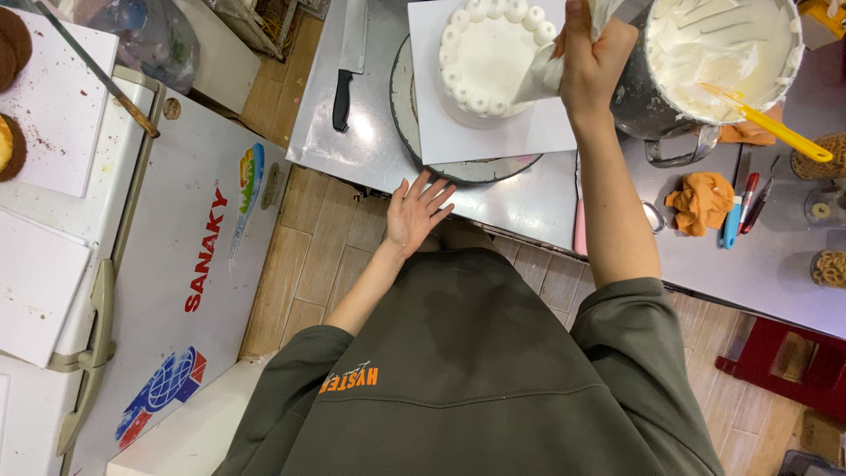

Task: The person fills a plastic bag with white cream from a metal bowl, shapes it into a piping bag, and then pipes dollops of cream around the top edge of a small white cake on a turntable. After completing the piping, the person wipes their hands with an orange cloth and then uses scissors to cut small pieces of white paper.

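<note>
**Most of the cake border is piped, one arc still unclear**

Status from the head view:

- White cake [487,60] sits on a white square board [529,132], which rests on a round turntable [401,97] near the front edge of the steel tabletop [370,150]. The board's far edge runs out of frame at the top.
- A ring of white cream dollops runs around the visible rim: left side, near side and top right. The arc on the right is hidden behind the piping bag and hand, so I can't confirm it's closed. Judgement: border is mostly done, at most a short stretch left.
- Top face of the cake is smooth and plain, no decoration inside the ring yet.
- Right hand [592,55] is fisted around a white piping bag [539,79], tip pointing at the cake's right rim, just beside or touching it. Can't tell which.
- Left hand [416,211] is empty, fingers spread, at the front edge of the tabletop just below the turntable, not touching the turntable.
- Steel bowl [634,106] of white cream stands right of the cake, still well filled, with a yellow spatula [775,130] in it.
- Black-handled knife [345,70] lies at the left end of the tabletop, apart from the cake.
- An orange cloth [702,201] lies on the right part of the tabletop.
</note>
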